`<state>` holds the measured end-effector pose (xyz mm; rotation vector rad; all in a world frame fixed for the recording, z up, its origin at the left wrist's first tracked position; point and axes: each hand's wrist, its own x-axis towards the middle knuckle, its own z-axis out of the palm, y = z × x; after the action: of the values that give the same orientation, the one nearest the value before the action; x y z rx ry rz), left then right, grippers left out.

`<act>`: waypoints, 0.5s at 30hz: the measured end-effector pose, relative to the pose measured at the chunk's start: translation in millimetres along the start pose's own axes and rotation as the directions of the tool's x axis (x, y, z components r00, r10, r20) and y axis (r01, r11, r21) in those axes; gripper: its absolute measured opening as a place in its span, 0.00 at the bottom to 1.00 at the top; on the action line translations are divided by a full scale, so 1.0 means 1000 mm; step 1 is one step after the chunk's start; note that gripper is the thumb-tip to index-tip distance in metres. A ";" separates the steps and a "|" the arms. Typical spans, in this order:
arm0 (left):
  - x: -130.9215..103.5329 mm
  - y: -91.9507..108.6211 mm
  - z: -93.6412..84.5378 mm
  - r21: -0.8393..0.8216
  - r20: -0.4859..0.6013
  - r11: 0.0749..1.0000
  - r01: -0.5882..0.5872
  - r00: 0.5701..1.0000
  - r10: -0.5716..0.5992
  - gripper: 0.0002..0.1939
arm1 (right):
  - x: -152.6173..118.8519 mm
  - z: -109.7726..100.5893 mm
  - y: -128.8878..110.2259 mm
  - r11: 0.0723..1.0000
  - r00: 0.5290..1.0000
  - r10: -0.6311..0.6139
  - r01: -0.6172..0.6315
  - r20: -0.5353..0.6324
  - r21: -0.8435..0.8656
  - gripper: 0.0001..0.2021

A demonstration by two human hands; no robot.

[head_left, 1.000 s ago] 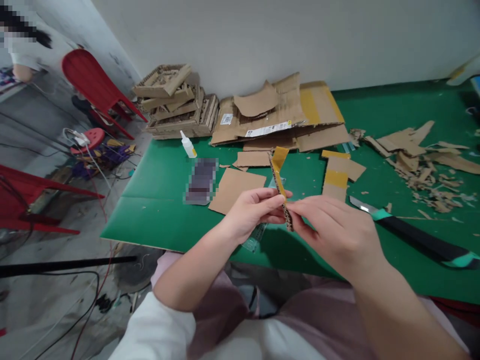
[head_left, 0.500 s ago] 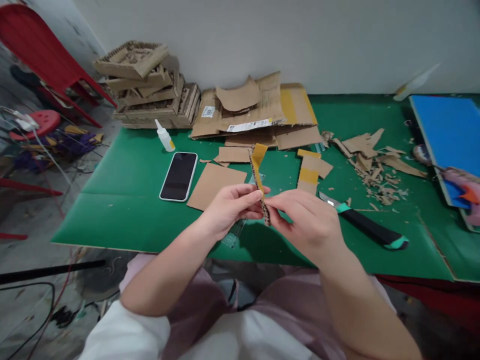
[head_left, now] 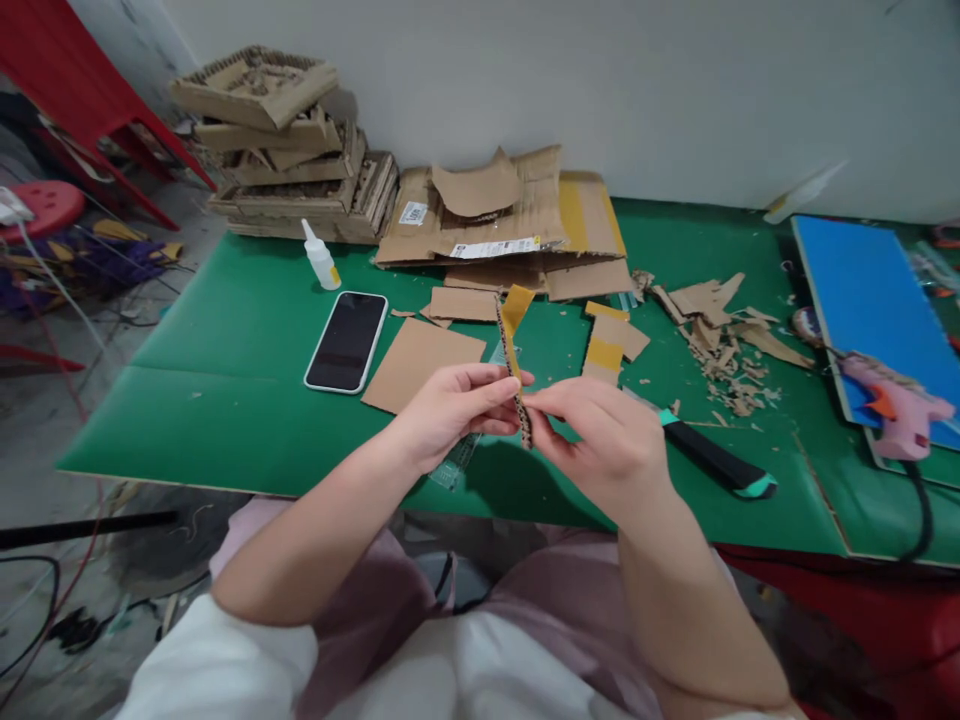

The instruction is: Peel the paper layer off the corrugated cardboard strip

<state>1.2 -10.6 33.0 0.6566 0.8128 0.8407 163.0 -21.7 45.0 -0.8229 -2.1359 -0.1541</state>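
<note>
1. Nearest are the person's lap and forearms, reaching over the near edge of the green mat (head_left: 225,400).
2. The left hand (head_left: 450,405) pinches a narrow cardboard strip (head_left: 517,390) between thumb and fingers, grasping it from the left.
3. The right hand (head_left: 604,435) meets the strip from the right, its fingertips closed on the strip's lower part.
4. The strip stands almost upright above the mat, between the two hands, with yellow tape (head_left: 514,310) curling off its top end.
5. A clear ruler (head_left: 454,465) lies on the mat under the left hand.
6. A knife (head_left: 712,462) with a black and teal handle lies just right of the right hand.
7. Farther, a phone (head_left: 346,341) lies face up on the left, beside a flat cardboard sheet (head_left: 421,362).
8. A taped cardboard piece (head_left: 611,345) lies just beyond the hands; scraps (head_left: 720,340) are scattered to its right.
9. A pink glue gun (head_left: 896,405) rests on a blue board (head_left: 862,290) at the right.
10. A glue bottle (head_left: 320,258) stands far left, near stacked cardboard frames (head_left: 292,150) at the wall.
11. Flattened boxes (head_left: 510,215) lie far centre.
</note>
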 end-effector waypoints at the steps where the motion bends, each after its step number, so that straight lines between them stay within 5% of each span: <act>1: 0.000 0.000 0.000 0.002 0.004 1.000 0.001 1.000 -0.001 0.21 | 0.000 0.000 0.000 1.000 1.000 -0.001 0.001 -0.002 -0.001 0.06; 15: 0.000 0.002 0.000 -0.018 0.018 0.999 0.028 0.999 -0.028 0.22 | 0.000 -0.001 0.001 0.997 0.999 0.035 -0.036 0.012 0.062 0.06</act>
<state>0.6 -9.6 34.0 0.6346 0.7955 0.8150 164.2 -21.4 44.8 -0.8268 -2.1237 -0.0651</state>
